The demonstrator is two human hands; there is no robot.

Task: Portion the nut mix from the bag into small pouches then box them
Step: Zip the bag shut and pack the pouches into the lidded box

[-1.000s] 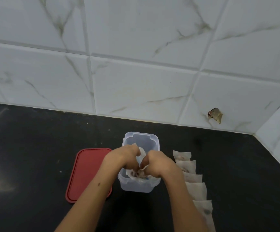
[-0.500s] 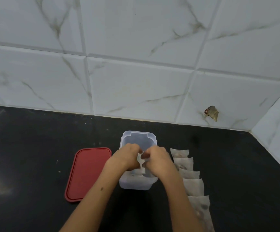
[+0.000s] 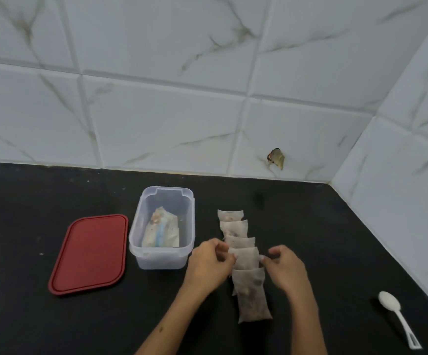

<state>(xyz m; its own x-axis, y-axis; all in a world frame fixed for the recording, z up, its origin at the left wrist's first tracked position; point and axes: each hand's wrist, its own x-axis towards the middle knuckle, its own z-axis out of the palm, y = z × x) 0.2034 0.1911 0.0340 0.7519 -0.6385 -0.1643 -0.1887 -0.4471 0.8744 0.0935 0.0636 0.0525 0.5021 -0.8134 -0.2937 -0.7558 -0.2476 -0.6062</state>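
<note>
Five filled pouches point(image 3: 241, 252) lie overlapped in a row toward counter's right side, soft translucent paper | left hand point(image 3: 209, 265) and right hand point(image 3: 284, 270) pinch fourth pouch point(image 3: 245, 258) by its side edges | step: boxing; next: lift, carry left | clear plastic box point(image 3: 161, 257) holds one packet | flat red lid point(image 3: 89, 253) further left.

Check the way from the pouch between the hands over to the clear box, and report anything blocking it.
Nothing visible blocks it. The left hand and right hand grip the fourth pouch; bare black counter lies between it and the open clear box. The red lid lies beyond the box.
</note>
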